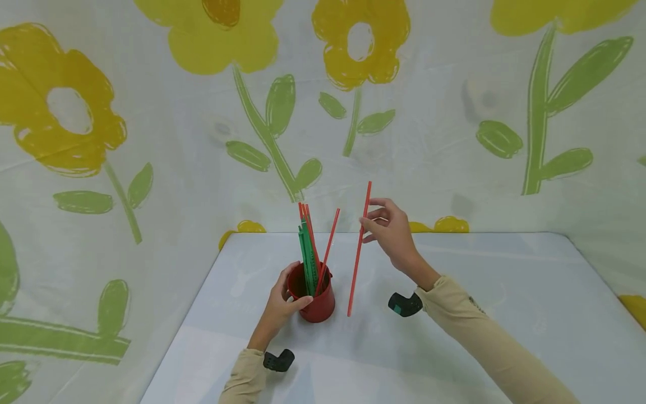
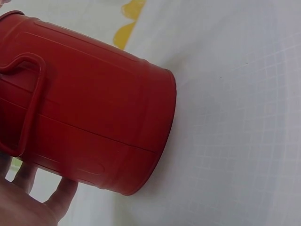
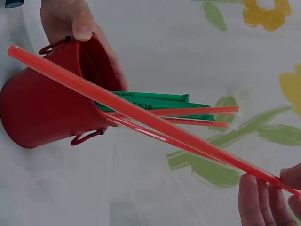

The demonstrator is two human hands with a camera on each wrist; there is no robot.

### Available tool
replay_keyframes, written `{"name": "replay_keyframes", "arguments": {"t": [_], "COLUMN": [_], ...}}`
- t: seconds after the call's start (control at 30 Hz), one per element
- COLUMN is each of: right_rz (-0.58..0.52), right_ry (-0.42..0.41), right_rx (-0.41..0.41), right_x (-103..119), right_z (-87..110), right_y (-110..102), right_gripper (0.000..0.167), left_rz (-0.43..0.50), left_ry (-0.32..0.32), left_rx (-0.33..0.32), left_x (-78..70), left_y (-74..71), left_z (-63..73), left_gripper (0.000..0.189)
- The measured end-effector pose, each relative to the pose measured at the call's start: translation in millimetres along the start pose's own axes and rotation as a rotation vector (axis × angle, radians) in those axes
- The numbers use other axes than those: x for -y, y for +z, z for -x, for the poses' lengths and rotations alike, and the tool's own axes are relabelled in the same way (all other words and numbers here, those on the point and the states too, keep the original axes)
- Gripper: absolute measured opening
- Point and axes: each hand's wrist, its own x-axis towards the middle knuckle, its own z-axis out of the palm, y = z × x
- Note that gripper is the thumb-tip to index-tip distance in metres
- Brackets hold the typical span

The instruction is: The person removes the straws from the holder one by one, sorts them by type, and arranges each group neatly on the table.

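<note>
One red straw (image 1: 358, 258) pinched in right hand (image 1: 392, 231), left hand (image 1: 278, 308) gripping red bucket (image 1: 321, 310) (gap to straw); table edge (image 1: 504, 233) behind

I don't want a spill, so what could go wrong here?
The red straw, pinched toward its upper end by the right hand, might slip or swing into the bucket. The left hand grips the bucket, so a jolt there could tip its tall straws out.
</note>
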Motion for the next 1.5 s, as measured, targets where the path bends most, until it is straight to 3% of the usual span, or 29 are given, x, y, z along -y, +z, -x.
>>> {"name": "replay_keyframes", "arguments": {"t": [0.37, 0.57, 0.7, 1.0, 1.5], "right_rz": [0.043, 0.071, 0.077, 0.110, 0.154], "right_ry": [0.105, 0.172, 0.230, 0.311, 0.375], "right_rx": [-0.002, 0.016, 0.025, 0.004, 0.033], "right_x": [-22, -39, -53, -77, -109], "right_z": [6.1, 2.8, 1.3, 2.0, 1.6], "right_y": [1, 3, 5, 9, 30], "right_gripper": [0.045, 0.044, 0.043, 0.042, 0.040], "left_rz": [0.013, 0.016, 0.000, 0.024, 0.031], "left_ry": [-0.010, 0.025, 0.011, 0.006, -0.005], "left_rx": [-0.017, -0.014, -0.014, 0.007, -0.008], "left_x": [30.0, 8.6, 1.6, -0.2, 0.5], "left_y": [-0.9, 2.2, 2.3, 1.5, 0.3], "left_z": [-6.5, -1.8, -0.3, -0.1, 0.5], "left_gripper": [0.075, 0.074, 0.074, 0.074, 0.074]}}
